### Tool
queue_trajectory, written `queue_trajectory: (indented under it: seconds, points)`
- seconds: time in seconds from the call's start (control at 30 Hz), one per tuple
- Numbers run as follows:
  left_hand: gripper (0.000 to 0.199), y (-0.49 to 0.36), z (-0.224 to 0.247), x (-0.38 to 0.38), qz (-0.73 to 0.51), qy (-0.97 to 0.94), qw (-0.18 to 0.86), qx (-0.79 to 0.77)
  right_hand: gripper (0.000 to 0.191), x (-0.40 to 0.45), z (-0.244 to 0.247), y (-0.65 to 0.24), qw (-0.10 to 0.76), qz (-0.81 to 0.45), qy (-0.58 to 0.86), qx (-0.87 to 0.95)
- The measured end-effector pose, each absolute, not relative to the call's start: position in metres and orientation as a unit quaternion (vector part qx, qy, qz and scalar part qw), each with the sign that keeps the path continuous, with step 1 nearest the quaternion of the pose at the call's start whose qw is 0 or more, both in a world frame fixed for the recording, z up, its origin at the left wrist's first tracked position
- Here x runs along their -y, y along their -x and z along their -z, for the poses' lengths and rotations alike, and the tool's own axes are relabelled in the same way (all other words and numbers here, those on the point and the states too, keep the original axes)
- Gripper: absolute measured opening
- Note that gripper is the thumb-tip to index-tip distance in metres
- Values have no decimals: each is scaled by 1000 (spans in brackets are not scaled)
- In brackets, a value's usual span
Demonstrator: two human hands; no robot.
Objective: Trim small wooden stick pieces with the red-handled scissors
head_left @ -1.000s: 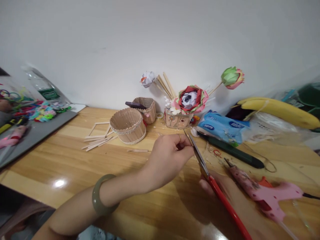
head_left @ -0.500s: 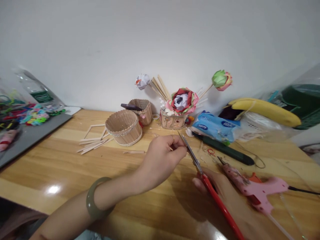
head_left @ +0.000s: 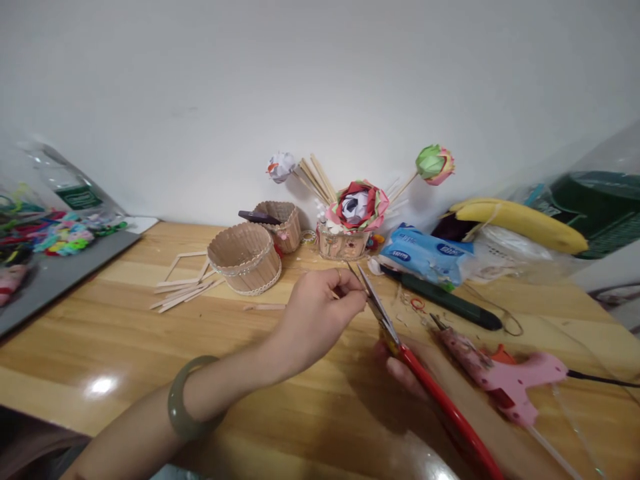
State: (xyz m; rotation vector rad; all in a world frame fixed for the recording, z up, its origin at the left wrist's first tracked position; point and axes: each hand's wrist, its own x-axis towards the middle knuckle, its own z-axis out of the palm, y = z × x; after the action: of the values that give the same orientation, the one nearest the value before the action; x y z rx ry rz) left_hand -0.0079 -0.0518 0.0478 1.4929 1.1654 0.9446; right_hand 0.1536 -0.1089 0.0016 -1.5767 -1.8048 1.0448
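Observation:
My left hand [head_left: 323,313] is pinched shut above the middle of the table; whatever sits between its fingertips is too small or hidden to name. My right hand [head_left: 407,370] grips a pair of scissors [head_left: 425,373] with red handles. The metal blades point up and away, parted a little, with their tips right beside my left fingertips. Beyond my left hand stands a round basket [head_left: 253,263] made of wooden sticks with a pale trim. Several loose flat sticks [head_left: 185,291] lie to its left, and a single stick [head_left: 265,307] lies near my left wrist.
A pink glue gun [head_left: 505,373] with a cord lies at the right. Behind it are a dark green tool [head_left: 450,303], a blue wipes pack [head_left: 425,253] and a banana [head_left: 520,220]. A paper-flower basket [head_left: 345,241] and a smaller basket [head_left: 289,233] stand by the wall. A laptop [head_left: 60,273] is left.
The scissor blades have opened wider next to my left fingertips. The whole view has shifted slightly, and my left hand keeps its pinch.

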Motion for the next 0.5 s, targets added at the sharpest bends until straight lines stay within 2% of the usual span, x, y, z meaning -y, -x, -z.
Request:
queue_trajectory:
  seconds: [0.27,0.5]
  points:
    - [9,8,-46,53,-391,-622,490,-470,39,110,2,-156,262,-456,547,652]
    - [11,7,-43,54,-397,-634,477,-462,35,110,-1,-155,282,-444,573,629]
